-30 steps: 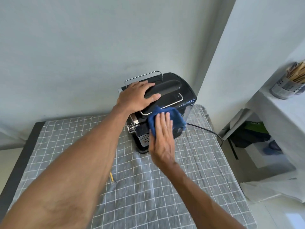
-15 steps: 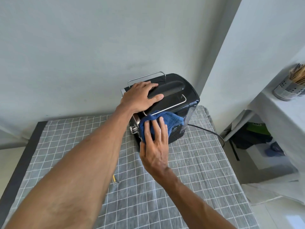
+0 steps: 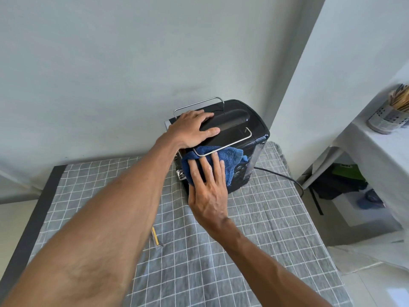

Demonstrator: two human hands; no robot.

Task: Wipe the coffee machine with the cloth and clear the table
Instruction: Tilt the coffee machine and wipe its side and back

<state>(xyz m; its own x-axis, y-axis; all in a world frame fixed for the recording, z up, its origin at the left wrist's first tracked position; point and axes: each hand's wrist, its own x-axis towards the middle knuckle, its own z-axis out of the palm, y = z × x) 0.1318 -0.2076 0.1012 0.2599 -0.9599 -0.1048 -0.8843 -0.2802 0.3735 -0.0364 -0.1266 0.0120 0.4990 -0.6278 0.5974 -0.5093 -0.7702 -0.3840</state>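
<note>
Coffee machine (image 3: pixel 239 129) at counter (image 3: pixel 265 218) far edge. Left hand (image 3: pixel 190 129) flat on its top; right hand (image 3: pixel 210 191), fingers spread, presses blue cloth (image 3: pixel 230 158) against its front. Perforated holder (image 3: pixel 387 118) on side shelf (image 3: pixel 380 151) holds sticks, unclear.

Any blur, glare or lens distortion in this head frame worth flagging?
Head view: soft daylight, no harsh shadows; wide-angle bending at the wall edges; the utensil holder at right is smeared; light glare on the coffee machine top; both hands and the cloth stay sharp.

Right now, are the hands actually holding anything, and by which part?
Nothing is gripped. The right hand presses the blue cloth flat against the coffee machine side; the left hand rests on its top.
</note>
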